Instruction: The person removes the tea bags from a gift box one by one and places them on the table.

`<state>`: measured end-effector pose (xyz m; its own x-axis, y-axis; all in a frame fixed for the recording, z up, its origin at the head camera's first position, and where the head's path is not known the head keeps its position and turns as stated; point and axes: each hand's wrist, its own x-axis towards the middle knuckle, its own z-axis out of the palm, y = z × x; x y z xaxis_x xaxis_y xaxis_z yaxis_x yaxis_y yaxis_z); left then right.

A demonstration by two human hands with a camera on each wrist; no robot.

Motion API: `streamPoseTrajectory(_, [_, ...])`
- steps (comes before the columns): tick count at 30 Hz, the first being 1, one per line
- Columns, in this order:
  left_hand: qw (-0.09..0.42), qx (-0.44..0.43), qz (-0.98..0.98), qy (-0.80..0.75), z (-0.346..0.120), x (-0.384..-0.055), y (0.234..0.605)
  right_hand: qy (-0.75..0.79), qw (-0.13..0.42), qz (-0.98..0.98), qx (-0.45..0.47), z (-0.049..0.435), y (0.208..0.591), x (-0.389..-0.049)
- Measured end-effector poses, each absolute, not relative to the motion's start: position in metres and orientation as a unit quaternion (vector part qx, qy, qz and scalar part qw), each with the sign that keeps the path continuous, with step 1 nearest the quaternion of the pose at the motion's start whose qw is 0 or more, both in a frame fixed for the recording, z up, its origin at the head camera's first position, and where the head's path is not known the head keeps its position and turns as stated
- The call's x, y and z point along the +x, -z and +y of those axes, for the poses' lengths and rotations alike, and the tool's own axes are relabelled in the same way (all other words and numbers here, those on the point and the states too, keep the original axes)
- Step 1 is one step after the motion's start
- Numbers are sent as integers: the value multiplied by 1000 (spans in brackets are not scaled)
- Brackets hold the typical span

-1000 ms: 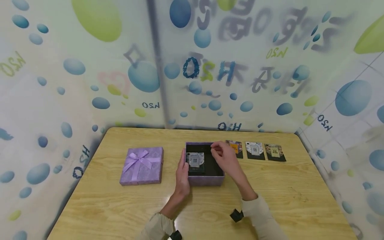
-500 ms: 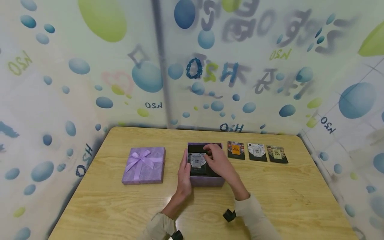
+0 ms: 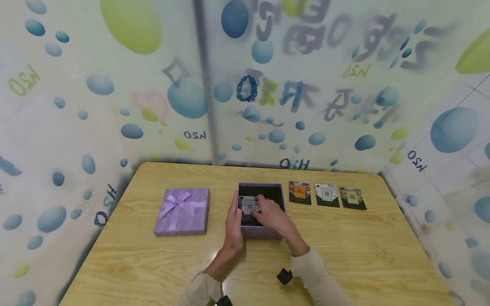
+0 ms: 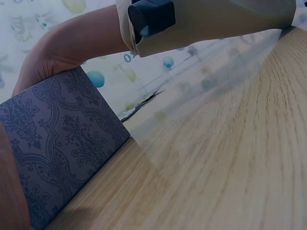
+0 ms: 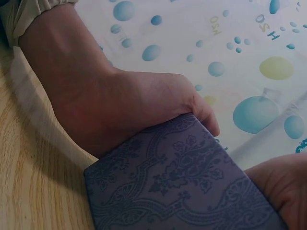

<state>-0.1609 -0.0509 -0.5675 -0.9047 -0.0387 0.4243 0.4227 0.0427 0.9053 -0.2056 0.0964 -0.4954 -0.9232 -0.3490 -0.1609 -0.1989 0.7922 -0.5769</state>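
A purple patterned box (image 3: pixel 262 232) stands lidless on the table, dark inside. In its left part lies a flat square packet (image 3: pixel 246 205), grey and white with a black lower band. My left hand (image 3: pixel 233 225) rests along the box's left wall, fingers straight. My right hand (image 3: pixel 272 214) reaches over the near wall into the box. Its thumb and forefinger stand apart at the packet's right edge; the other fingers are hidden. In the right wrist view, the right hand (image 5: pixel 144 100) bends over the patterned wall, while the left hand (image 5: pixel 283 187) shows beyond it.
A purple lid (image 3: pixel 183 212) with a ribbon bow lies to the left. Right of the box, an orange-labelled packet (image 3: pixel 300 192), a white packet (image 3: pixel 327 195) and a yellow-green packet (image 3: pixel 352 197) lie in a row on the wooden table (image 3: pixel 344 238).
My right hand has moved left and down from the box's far right corner to the packet inside. My left hand has stayed at the left wall.
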Motion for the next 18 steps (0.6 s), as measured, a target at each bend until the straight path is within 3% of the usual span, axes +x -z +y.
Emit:
streamPoseTrajectory(5, [175, -138, -702, 676, -52, -160, 569, 278, 153, 937, -149, 95, 495, -204])
streamPoseTrajectory(18, [173, -132, -706, 674, -51, -161, 569, 276, 133, 937, -165, 96, 489, -203])
